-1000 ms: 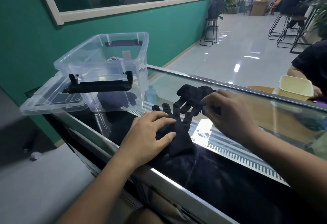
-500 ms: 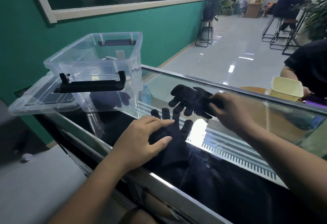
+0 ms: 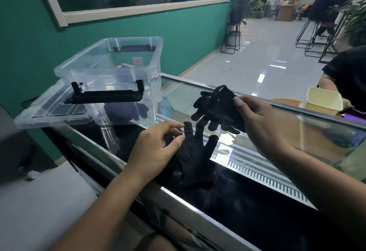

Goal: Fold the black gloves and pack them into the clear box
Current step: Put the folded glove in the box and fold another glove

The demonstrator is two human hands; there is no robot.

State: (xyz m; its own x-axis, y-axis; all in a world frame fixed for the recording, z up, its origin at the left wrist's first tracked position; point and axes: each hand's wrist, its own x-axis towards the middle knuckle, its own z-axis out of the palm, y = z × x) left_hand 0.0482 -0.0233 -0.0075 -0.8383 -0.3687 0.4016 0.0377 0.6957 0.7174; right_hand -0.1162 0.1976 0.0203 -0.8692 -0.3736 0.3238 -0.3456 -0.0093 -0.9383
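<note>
One black glove lies flat on the glass counter with its fingers spread, pointing away from me. My left hand rests on its left side, fingers curled onto the fabric. My right hand holds a bunch of black gloves lifted just above the counter, fingers dangling toward the flat glove. The clear box stands open at the left on its lid, with a dark glove showing through its front wall.
The glass counter runs from near left to far right, with a metal vent strip. A small water bottle shows beside the box. A person sits at the far right by a yellow tub. Stools stand on the floor behind.
My right hand has lifted the bunch of gloves and drawn it slightly right. My left hand has stayed on the flat glove, its fingers curling in.
</note>
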